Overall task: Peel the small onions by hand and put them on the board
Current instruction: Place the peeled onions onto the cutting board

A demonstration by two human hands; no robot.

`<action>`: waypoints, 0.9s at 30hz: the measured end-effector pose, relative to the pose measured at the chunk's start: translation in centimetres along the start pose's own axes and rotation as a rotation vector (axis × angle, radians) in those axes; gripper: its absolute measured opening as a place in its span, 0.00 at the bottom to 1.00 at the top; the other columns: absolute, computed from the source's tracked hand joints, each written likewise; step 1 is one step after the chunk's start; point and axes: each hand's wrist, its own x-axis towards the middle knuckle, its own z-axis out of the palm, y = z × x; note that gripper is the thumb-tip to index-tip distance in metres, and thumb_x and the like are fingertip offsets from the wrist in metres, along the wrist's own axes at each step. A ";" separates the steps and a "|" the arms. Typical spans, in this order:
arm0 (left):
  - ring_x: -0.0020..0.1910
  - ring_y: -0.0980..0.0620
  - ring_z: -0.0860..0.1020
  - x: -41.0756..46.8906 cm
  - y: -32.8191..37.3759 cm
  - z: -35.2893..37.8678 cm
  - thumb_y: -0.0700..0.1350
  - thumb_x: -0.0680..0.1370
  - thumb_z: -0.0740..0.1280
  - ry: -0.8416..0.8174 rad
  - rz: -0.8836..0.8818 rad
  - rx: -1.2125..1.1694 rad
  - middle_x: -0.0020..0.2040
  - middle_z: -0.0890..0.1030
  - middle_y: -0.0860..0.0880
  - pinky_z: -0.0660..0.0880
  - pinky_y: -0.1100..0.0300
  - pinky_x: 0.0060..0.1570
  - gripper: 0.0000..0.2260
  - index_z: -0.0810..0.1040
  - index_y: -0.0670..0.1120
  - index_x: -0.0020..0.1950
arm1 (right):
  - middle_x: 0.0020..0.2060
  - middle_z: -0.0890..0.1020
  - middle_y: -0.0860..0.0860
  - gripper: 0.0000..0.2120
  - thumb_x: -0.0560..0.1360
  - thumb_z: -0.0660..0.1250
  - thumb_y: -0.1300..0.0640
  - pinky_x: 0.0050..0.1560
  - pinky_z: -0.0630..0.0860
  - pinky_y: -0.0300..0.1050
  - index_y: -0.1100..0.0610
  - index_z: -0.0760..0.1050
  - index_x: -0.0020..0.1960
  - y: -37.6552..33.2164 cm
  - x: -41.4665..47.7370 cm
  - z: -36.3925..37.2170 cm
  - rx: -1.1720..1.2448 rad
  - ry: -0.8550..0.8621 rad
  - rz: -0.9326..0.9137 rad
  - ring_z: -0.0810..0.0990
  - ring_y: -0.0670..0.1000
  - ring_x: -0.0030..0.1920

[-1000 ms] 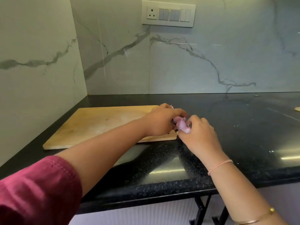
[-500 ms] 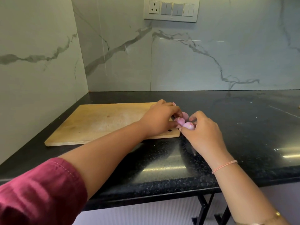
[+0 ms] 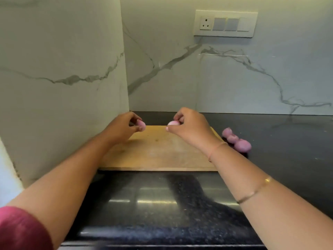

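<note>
A pale wooden cutting board (image 3: 158, 152), matt and lightly scuffed, lies on a black speckled stone counter (image 3: 270, 141), which is polished to a mirror gloss in front of the board. Behind and left of the board, white grey-veined marble-look wall panels (image 3: 234, 78) are smooth with a soft sheen. Above the board's right end is a white plastic switch plate (image 3: 225, 23). Just right of the board, small onions (image 3: 236, 139) show smooth pink surfaces.

Pale wooden chopping board (image 3: 158, 152) on black polished stone counter (image 3: 288, 159). White veined marble side wall (image 3: 63, 69) near along its left: tight. Cluster of pink small onions (image 3: 237, 140) on counter just off its right edge. Left hand (image 3: 122, 126) pinching pink onion (image 3: 141, 124), right hand (image 3: 191, 125) pinching pale onion (image 3: 173, 123), both above far edge, gap between. Board middle, near counter strip open.
</note>
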 end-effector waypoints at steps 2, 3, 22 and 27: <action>0.51 0.52 0.75 0.6 -0.9 0.2 0.44 0.76 0.69 0.002 -0.020 0.010 0.55 0.78 0.47 0.71 0.59 0.50 0.10 0.75 0.46 0.56 | 0.47 0.78 0.52 0.15 0.71 0.73 0.53 0.43 0.68 0.41 0.57 0.76 0.54 -0.5 1.8 2.4 0.000 -0.072 0.020 0.77 0.52 0.49; 0.51 0.53 0.74 1.0 -1.3 0.2 0.43 0.76 0.68 0.017 -0.026 0.007 0.56 0.78 0.47 0.71 0.60 0.50 0.10 0.75 0.45 0.57 | 0.49 0.79 0.53 0.15 0.71 0.72 0.53 0.44 0.69 0.41 0.58 0.75 0.55 -0.8 2.7 3.6 -0.004 -0.093 0.028 0.76 0.52 0.50; 0.56 0.51 0.74 1.6 -2.4 0.6 0.39 0.77 0.67 -0.092 -0.074 0.020 0.62 0.75 0.47 0.70 0.58 0.58 0.22 0.67 0.47 0.70 | 0.67 0.73 0.56 0.25 0.76 0.66 0.56 0.57 0.70 0.43 0.58 0.65 0.72 -0.8 4.6 8.6 -0.022 -0.185 0.050 0.73 0.56 0.64; 0.68 0.46 0.69 1.1 -1.9 0.3 0.41 0.75 0.70 -0.048 -0.100 0.048 0.72 0.66 0.45 0.68 0.55 0.63 0.29 0.62 0.49 0.73 | 0.63 0.76 0.55 0.32 0.71 0.73 0.57 0.55 0.70 0.42 0.57 0.65 0.72 -0.4 3.1 5.3 -0.055 -0.215 0.065 0.75 0.55 0.62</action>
